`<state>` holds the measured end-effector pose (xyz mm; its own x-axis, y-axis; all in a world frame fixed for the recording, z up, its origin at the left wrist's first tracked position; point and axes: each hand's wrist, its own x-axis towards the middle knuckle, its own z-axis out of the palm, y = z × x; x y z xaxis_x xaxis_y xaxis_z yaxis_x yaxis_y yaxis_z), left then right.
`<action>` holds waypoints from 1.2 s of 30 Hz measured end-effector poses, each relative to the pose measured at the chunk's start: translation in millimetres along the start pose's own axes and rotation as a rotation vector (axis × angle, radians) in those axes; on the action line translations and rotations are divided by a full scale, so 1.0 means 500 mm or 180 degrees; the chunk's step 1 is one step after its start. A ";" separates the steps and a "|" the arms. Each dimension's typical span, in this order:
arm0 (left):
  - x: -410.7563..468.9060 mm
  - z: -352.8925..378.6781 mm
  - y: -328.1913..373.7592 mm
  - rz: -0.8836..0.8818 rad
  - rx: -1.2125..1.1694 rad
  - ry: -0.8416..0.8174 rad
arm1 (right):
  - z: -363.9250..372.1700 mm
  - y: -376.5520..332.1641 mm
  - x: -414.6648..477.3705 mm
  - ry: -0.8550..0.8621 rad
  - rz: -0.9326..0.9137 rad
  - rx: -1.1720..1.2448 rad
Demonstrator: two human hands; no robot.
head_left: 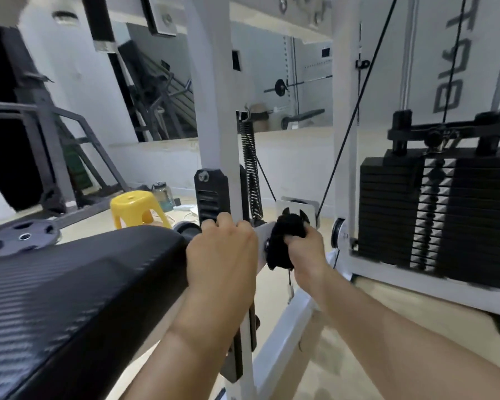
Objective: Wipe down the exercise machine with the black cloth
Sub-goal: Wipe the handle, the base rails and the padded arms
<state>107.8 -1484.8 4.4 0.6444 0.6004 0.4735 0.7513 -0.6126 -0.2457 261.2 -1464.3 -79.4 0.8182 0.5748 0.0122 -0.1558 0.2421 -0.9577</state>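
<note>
A person's view looking down at their own two bare arms reaching toward a white exercise machine (pixel 341 168) in a gym room. The left hand (pixel 223 252) is wrapped around the machine's white post (pixel 214 111), fingers curled over its edge just beside a black bracket (pixel 211 194) fixed to the post. Just right of the post, the right hand (pixel 305 252) clutches a bunched black cloth (pixel 282 243), holding it against a white metal plate (pixel 264 230) low on the frame; a second plate with a pulley (pixel 308 209) sits just behind the cloth. A coiled spring (pixel 251 174) hangs close to the right side of the post, and a thin black cable (pixel 344 140) runs up at a slant beyond it. Farther right of the post stands a black weight stack (pixel 433 217). Left of the post, a black padded seat (pixel 70 284) fills the lower corner, its end touching the left hand. Beyond the seat, left of the post, a yellow stool (pixel 133 209) stands on the pale floor (pixel 329 356) with a water bottle (pixel 162 194) just behind it, and a grey weight plate (pixel 23 233) lies farther left. A wall mirror (pixel 162 96) behind the post reflects dark gym equipment.
</note>
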 end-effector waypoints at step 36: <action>0.305 -0.236 -0.129 -0.0176 -0.1763 0.1786 | 0.307 -0.486 0.081 -0.0609 -0.4149 -0.0201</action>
<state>141.0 -1414.3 192.3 0.3293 0.3787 0.8650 0.5047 -0.8448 0.1777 247.4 -1379.8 197.8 0.2562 0.0514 0.9653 0.7121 0.6653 -0.2244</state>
